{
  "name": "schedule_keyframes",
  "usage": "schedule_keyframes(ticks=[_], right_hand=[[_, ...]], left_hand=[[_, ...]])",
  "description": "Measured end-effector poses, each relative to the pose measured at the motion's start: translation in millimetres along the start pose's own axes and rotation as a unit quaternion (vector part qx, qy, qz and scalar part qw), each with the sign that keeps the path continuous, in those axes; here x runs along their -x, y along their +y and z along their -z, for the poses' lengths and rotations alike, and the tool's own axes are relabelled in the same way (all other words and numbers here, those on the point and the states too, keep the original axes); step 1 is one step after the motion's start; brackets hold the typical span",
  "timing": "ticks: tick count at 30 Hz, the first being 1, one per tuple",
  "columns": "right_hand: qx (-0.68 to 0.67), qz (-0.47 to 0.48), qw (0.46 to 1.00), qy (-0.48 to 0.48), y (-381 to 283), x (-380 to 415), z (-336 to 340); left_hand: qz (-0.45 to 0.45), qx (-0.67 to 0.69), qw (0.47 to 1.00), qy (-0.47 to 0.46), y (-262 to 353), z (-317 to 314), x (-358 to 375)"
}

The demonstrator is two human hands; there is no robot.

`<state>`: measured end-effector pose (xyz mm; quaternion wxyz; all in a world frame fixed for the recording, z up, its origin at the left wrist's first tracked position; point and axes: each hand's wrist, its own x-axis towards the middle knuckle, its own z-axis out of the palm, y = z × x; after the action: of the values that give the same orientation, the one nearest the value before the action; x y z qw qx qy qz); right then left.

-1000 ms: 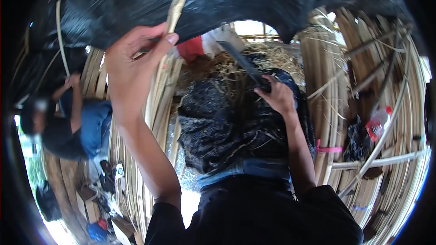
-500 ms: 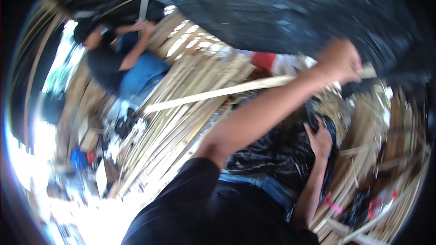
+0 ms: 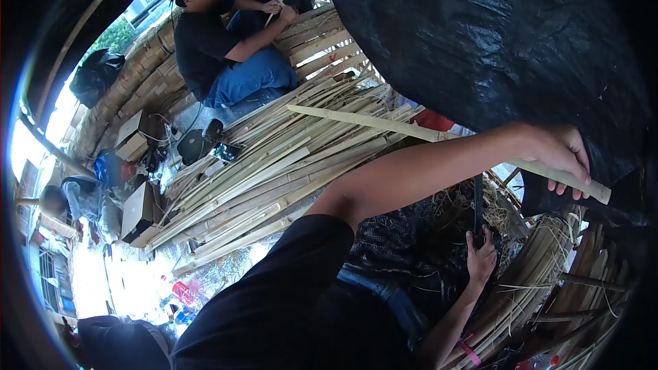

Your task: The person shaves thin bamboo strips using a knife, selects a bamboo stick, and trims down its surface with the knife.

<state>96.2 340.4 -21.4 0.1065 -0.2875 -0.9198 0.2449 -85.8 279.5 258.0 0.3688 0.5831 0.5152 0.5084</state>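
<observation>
Our left hand (image 3: 558, 154) grips a long pale split bamboo strip (image 3: 384, 123), stretched above the heap of bamboo slats (image 3: 267, 164). Our right hand (image 3: 481, 260) clenches a dark-bladed knife (image 3: 478, 202) over our lap.

The black tarp (image 3: 493, 41) hangs close above the bamboo pile (image 3: 274, 164), leaving only a narrow gap between.

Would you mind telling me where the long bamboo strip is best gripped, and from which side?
Probably near its thick end, coming over the top: the left hand already wraps the bamboo strip there. The strip lies nearly level, with its far end reaching the bamboo pile, so a grip further towards its middle would likely balance it better. The right hand holds a knife.
</observation>
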Motion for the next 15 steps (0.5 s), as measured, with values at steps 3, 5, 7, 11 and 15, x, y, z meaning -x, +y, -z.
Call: schedule_keyframes(ticks=[3,5,7,11,15], right_hand=[[0.003,0.008,1.0,-0.007,-1.8,-1.0,-1.4],[0.007,0.013,1.0,-0.018,2.5,-1.8,-3.3],[0.015,0.014,1.0,-0.013,7.7,-6.3,-8.3],[0.053,-0.003,0.998,-0.028,0.2,-6.1,-4.7],[0.057,-0.01,0.998,-0.023,-3.7,-4.8,-4.3]], left_hand=[[0.029,0.006,0.999,-0.039,-0.2,10.6,-7.1],[0.046,-0.038,0.997,-0.058,-4.2,8.0,-17.4],[0.051,-0.031,0.994,-0.086,-17.6,1.5,-31.2],[0.096,-0.033,0.992,-0.077,-30.8,-13.4,-45.1],[0.099,-0.043,0.994,-0.028,-73.9,-40.1,-59.1]])
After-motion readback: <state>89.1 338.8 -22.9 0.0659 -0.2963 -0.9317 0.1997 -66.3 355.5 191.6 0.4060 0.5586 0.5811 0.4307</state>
